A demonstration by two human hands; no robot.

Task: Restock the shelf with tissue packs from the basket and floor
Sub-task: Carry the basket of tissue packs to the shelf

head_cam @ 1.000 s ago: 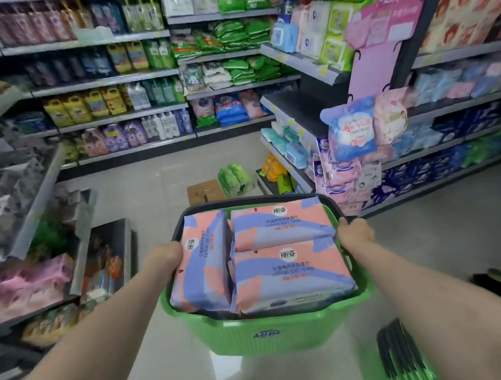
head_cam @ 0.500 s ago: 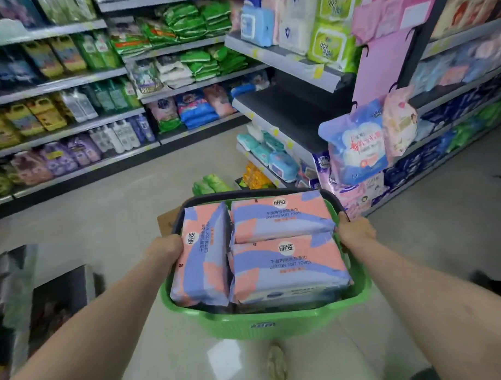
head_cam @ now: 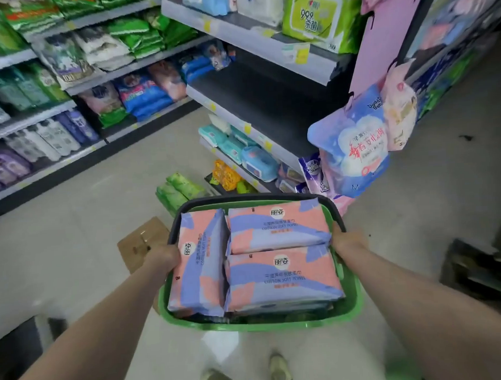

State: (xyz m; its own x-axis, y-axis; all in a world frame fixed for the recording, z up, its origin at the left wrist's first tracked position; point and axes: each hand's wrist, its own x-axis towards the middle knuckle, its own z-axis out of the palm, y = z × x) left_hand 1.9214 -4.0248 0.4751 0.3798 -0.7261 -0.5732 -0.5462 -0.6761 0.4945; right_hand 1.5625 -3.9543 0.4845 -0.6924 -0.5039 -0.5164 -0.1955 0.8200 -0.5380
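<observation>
I carry a green basket (head_cam: 351,297) with a dark rim in front of me. My left hand (head_cam: 163,256) grips its left edge and my right hand (head_cam: 346,240) grips its right edge. Three pink-and-purple tissue packs (head_cam: 280,277) fill the top of the basket, one on its side at the left and two flat at the right. Green tissue packs (head_cam: 177,191) lie on the floor just beyond the basket. A dark, bare shelf (head_cam: 269,101) stands ahead at the right.
A flattened cardboard box (head_cam: 140,242) lies on the floor by my left hand. Hanging pink and blue packs (head_cam: 353,146) stick out at the shelf end on the right. Stocked shelves (head_cam: 69,91) line the far left. My feet (head_cam: 279,370) show below the basket.
I have walked forward with the basket: the bare shelf, the green packs and the cardboard box are nearer, and my view has tilted down. Both hands keep their grip on the basket.
</observation>
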